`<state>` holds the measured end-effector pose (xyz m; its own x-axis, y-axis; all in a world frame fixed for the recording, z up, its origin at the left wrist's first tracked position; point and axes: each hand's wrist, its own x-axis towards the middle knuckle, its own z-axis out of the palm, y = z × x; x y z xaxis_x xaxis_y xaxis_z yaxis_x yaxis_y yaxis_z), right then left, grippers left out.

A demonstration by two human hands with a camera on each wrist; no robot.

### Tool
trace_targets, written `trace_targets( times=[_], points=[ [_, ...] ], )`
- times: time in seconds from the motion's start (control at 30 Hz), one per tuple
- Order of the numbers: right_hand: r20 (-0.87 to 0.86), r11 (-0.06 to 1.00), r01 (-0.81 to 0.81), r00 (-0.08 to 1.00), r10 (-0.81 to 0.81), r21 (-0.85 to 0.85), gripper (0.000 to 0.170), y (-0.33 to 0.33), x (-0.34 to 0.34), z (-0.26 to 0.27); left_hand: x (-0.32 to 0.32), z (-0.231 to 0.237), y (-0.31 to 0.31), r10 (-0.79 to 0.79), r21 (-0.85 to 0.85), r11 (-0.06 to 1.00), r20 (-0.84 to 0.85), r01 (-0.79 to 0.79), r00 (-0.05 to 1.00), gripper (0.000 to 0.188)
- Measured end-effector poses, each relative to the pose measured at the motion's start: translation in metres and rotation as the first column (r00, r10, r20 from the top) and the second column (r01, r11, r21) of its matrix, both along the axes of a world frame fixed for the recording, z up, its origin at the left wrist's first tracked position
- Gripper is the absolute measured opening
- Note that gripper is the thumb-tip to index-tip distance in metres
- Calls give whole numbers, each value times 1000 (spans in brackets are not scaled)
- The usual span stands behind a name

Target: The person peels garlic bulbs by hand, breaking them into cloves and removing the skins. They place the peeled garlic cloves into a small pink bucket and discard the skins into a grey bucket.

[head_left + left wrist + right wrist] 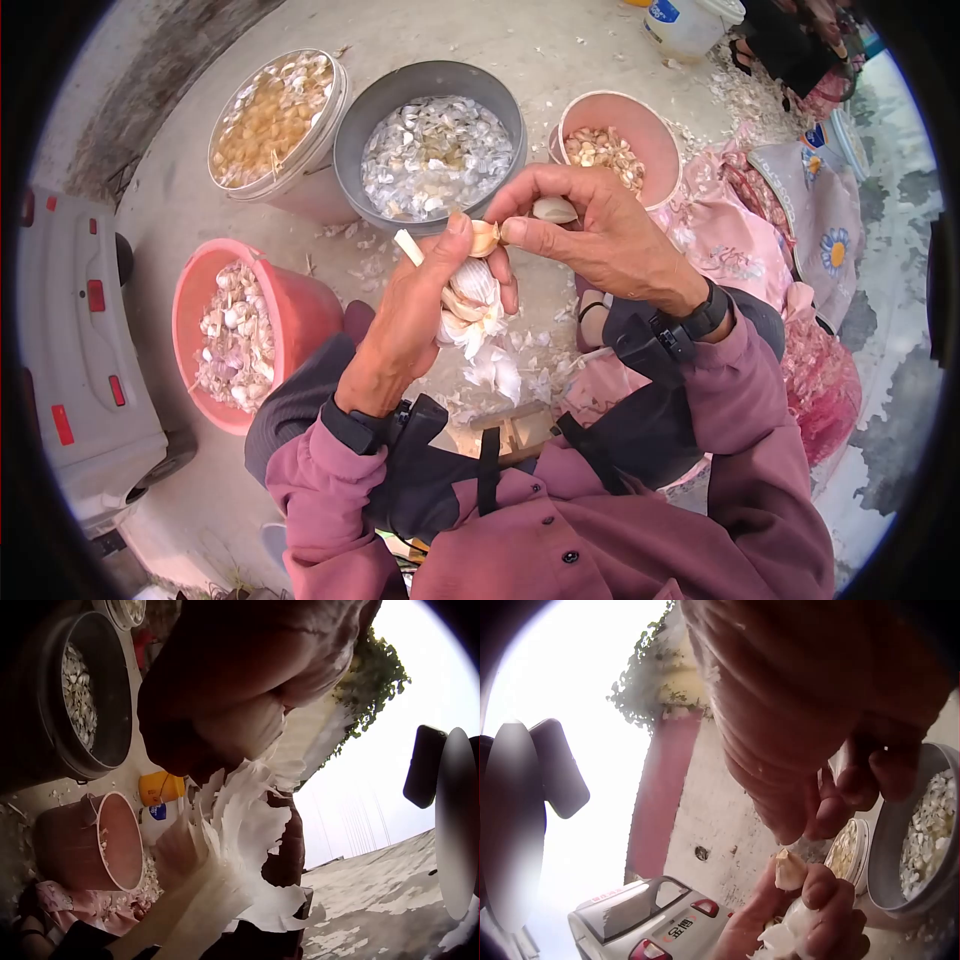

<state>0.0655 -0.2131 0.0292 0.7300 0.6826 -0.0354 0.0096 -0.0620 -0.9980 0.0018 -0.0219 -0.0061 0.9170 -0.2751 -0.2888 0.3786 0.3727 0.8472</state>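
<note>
With left fingers [447, 250] clamped on garlic bulb [472, 292] and tan clove [484, 239] above the floor [170, 190], and right fingers [545, 238] curled round a white clove [554, 209], peel gently from the tan clove's tip.

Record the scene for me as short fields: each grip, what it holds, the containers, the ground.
Left grip: holds a garlic bulb, partly opened, papery skin hanging
Between the thumbs: a clove
Right grip: curled round a paler clove, thumb tip at the first clove
Red-pink tub: garlic bulbs
Grey basin: pale pieces in liquid
White bucket: pieces in yellowish liquid
Pale pink bucket: loose cloves
Ground: scattered skins
Far left: parked vehicle
</note>
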Motion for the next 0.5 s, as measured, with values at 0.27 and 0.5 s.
trace_targets(
  times=[0.27,0.5],
  points=[
    [650,976,133,760,10,-171,8,4,-4,-12,-2,-5,0,4,197,980,48,-14,999,53],
    [677,978,138,736,6,-158,10,0,-4,-22,-3,-6,-5,14,302,953,56,-30,998,53]
  ],
)
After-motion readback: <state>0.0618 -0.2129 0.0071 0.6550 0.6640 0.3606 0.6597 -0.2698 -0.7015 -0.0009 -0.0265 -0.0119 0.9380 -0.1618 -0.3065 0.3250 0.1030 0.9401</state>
